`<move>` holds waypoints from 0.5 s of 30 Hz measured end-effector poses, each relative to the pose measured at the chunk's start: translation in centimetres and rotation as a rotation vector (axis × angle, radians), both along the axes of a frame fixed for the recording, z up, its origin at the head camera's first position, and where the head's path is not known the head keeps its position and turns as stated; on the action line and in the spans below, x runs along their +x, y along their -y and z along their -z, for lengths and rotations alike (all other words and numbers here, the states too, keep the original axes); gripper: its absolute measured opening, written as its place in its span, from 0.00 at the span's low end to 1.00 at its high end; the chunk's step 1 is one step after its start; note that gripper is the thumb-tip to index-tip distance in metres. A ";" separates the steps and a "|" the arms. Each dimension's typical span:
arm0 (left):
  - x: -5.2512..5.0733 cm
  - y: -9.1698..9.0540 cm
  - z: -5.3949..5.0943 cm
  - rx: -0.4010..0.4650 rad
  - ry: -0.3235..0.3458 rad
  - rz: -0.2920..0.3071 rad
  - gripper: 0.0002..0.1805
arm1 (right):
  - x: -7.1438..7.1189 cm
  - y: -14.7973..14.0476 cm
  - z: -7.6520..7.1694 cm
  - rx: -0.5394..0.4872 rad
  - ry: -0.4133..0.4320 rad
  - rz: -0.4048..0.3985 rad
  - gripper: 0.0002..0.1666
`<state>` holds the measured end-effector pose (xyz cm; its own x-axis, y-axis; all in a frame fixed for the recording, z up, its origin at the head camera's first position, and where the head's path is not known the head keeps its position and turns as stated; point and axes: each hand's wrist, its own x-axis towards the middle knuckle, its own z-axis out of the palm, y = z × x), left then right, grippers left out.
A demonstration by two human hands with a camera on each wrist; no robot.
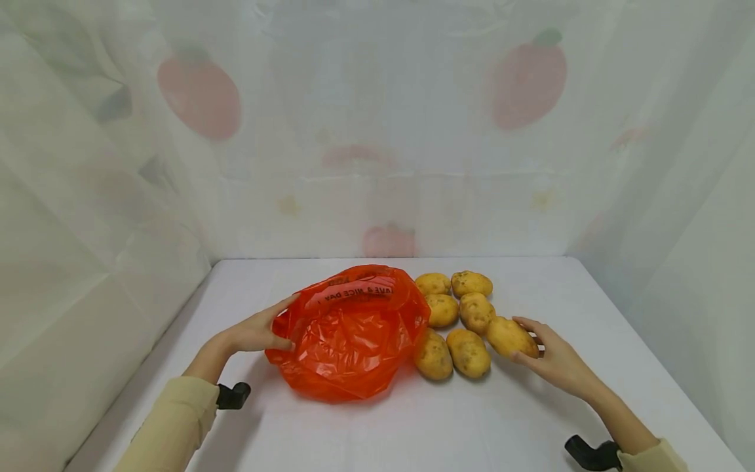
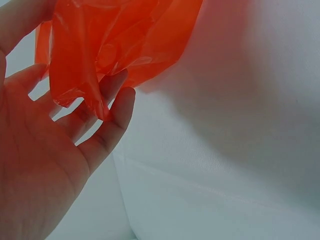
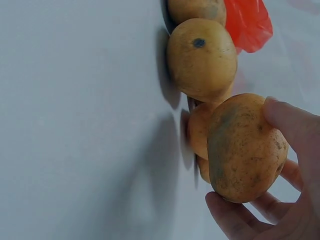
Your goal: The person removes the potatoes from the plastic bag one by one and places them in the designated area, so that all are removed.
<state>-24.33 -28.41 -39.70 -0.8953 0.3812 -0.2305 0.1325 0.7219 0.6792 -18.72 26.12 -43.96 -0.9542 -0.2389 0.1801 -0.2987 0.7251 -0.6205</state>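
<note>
A red plastic bag [image 1: 354, 341] with printed lettering lies on the table, its mouth spread wide toward the head camera. At its left side my left hand [image 1: 259, 331] grips the rim; in the left wrist view, fingers [image 2: 122, 107] curl around a hanging fold of the plastic. My right hand [image 1: 557, 357] holds a potato [image 1: 510, 337] between thumb and fingers. The right wrist view has this potato [image 3: 245, 150] raised off the table, with dark patches on its skin. Several other potatoes [image 1: 468, 353] sit between the bag and my right hand.
The white table [image 1: 413, 432] runs back to a pale curtain [image 1: 377, 210] with faded fruit prints, which also hangs along both sides. Black wrist mounts [image 1: 592, 453] stick out at both sleeves. The nearest potatoes [image 1: 433, 355] touch or nearly touch the bag's right side.
</note>
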 end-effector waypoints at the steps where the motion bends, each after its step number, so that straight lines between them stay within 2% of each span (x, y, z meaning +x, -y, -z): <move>1: 0.0 0.0 0.0 -0.001 -0.002 0.001 0.53 | 0.1 -0.1 0.2 0.003 -0.004 0.001 0.41; 9: 0.0 0.0 0.1 0.003 0.011 -0.009 0.53 | 0.6 -0.1 1.4 0.018 -0.041 0.001 0.39; 15: 0.0 0.0 0.2 0.000 0.001 -0.012 0.54 | 0.6 -0.1 1.9 0.028 -0.027 0.009 0.39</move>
<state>-24.37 -28.41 -39.95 -0.8997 0.3701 -0.2315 0.1228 0.7234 0.6795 -18.13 26.19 -45.89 -0.9513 -0.2358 0.1987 -0.3082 0.7451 -0.5915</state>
